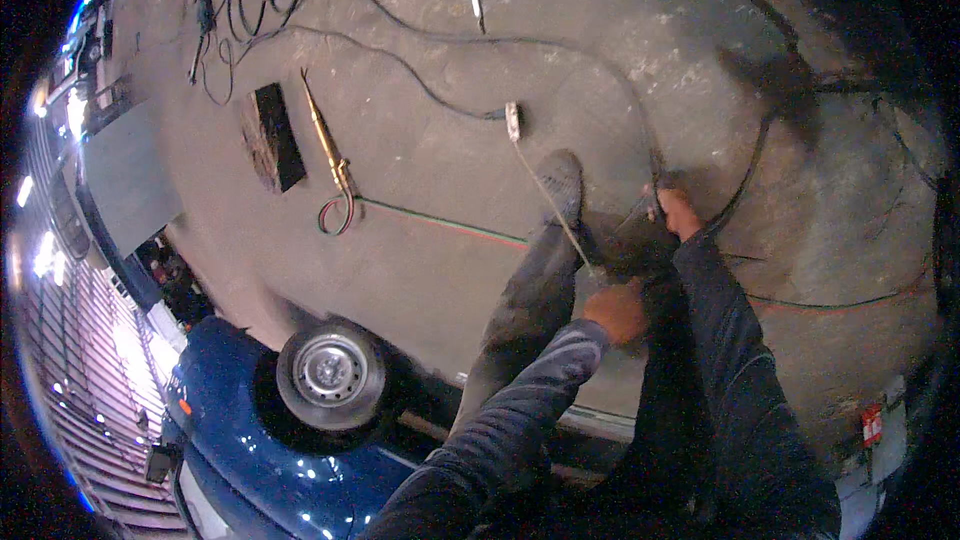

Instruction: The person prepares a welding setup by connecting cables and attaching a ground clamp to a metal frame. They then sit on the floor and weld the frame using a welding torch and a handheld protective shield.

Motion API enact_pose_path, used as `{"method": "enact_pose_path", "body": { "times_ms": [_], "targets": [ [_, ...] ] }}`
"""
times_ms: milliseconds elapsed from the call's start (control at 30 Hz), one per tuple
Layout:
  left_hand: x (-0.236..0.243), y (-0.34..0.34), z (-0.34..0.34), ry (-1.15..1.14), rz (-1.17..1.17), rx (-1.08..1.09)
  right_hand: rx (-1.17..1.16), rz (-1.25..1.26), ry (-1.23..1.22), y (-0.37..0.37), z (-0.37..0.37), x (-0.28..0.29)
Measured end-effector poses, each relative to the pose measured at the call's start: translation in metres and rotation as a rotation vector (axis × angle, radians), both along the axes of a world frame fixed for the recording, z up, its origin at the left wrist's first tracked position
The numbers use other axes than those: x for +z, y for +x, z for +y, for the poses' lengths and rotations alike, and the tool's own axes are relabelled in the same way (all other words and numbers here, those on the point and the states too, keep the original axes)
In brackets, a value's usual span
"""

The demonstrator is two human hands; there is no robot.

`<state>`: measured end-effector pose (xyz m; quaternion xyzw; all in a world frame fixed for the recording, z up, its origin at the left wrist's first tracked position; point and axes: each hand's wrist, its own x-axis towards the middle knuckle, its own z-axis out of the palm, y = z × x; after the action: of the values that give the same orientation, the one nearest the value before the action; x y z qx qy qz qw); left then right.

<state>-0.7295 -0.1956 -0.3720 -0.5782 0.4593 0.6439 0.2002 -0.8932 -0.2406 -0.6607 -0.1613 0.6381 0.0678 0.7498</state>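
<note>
Handling cable low over the floor!

Head view: right fingers appear curled round the black cable (pixel 656 168), mid-floor, well in from the floor's (pixel 430 180) left edge. The left hand (pixel 617 310) is clenched beside the pale rod (pixel 554 205); grasping it? Can't tell. Seemingly positioning the cable; that calls for a steady right hand (pixel 679 213).

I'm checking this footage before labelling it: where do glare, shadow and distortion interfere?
Head view: white glare washes out part of the pale ribbed surface at left, whose lines bow; head view: bright spots dot the glossy blue car body; head view: darkness between the bare left hand and bare right hand hides detail.
</note>
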Motion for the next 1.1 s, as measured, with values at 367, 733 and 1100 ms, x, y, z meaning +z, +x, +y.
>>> {"method": "enact_pose_path", "body": {
  "times_ms": [367,733,1100],
  "targets": [
    [-0.009,0.003,-0.022,-0.103,-0.141,0.388,0.44,0.383,-0.828,0.014,-0.04,0.135],
    [0.007,0.004,-0.062,-0.311,-0.073,0.903,0.434,0.29,-0.816,0.039,-0.05,0.275],
    [0.077,0.086,-0.02,-0.343,0.008,1.268,0.223,0.286,-0.65,0.01,-0.164,0.345]
  ]
}}
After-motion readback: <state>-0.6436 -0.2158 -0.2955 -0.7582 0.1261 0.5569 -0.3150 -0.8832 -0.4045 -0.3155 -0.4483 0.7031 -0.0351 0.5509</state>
